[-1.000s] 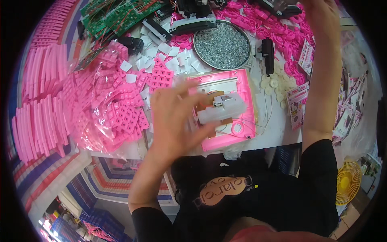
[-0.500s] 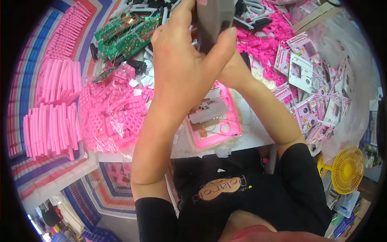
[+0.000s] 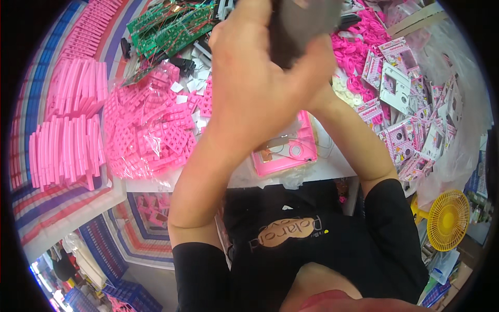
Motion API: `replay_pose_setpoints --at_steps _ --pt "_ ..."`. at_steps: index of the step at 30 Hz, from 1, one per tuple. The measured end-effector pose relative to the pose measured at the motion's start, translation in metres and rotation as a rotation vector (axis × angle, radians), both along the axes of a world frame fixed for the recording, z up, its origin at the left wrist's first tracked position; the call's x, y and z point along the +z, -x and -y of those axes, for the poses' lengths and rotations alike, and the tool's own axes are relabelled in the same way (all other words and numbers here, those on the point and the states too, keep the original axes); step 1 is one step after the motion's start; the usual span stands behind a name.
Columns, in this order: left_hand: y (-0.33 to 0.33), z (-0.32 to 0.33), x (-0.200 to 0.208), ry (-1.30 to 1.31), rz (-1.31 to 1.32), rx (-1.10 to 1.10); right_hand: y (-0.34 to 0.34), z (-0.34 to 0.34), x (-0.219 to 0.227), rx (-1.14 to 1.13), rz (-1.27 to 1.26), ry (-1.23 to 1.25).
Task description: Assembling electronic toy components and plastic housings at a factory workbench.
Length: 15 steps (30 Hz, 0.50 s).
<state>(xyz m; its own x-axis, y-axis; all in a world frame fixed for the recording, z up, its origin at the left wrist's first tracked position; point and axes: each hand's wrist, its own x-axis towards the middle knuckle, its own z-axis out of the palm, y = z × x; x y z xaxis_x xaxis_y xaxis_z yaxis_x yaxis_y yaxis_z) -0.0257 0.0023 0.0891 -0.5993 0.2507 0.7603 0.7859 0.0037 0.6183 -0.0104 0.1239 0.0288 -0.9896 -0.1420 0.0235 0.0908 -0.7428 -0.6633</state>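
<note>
My left hand (image 3: 254, 78) is raised close to the view, fingers and thumb closed around a dark grey, block-shaped thing (image 3: 304, 23). That thing is blurred and runs past the top edge, so its kind does not show. My right hand (image 3: 322, 96) sits behind the left one. Only its wrist side is visible; its fingers are hidden. Below both hands a pink plastic casing (image 3: 279, 167) lies on the white table (image 3: 239, 179). A round opening and thin wires show on the casing, and my left hand covers its upper part.
Pink button-grid parts (image 3: 148, 122) lie left in clear plastic, beside stacked pink strips (image 3: 67, 151). Green circuit boards (image 3: 171, 36) with wires are behind them. Pink rubbery parts (image 3: 353, 52) and printed white-pink panels (image 3: 397, 91) fill the right. A yellow fan (image 3: 448, 221) stands lower right.
Both hands and the grey thing have shifted up and to the right, nearer the view. The left hand now covers more of the pink casing.
</note>
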Motion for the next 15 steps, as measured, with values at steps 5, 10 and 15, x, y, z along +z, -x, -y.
replay_pose_setpoints --at_steps 5,10,15 --pt "-0.021 0.045 -0.022 0.214 -0.054 0.078 -0.033 -0.003 0.025 -0.247 -0.286 -0.591" --pt "-0.071 0.077 -0.104 0.752 0.158 0.144 -0.040 -0.007 0.001 -0.059 -0.647 -0.381" --pt "-0.073 0.070 -0.136 0.651 0.061 0.193 -0.044 0.002 0.000 -0.036 -0.703 -0.460"
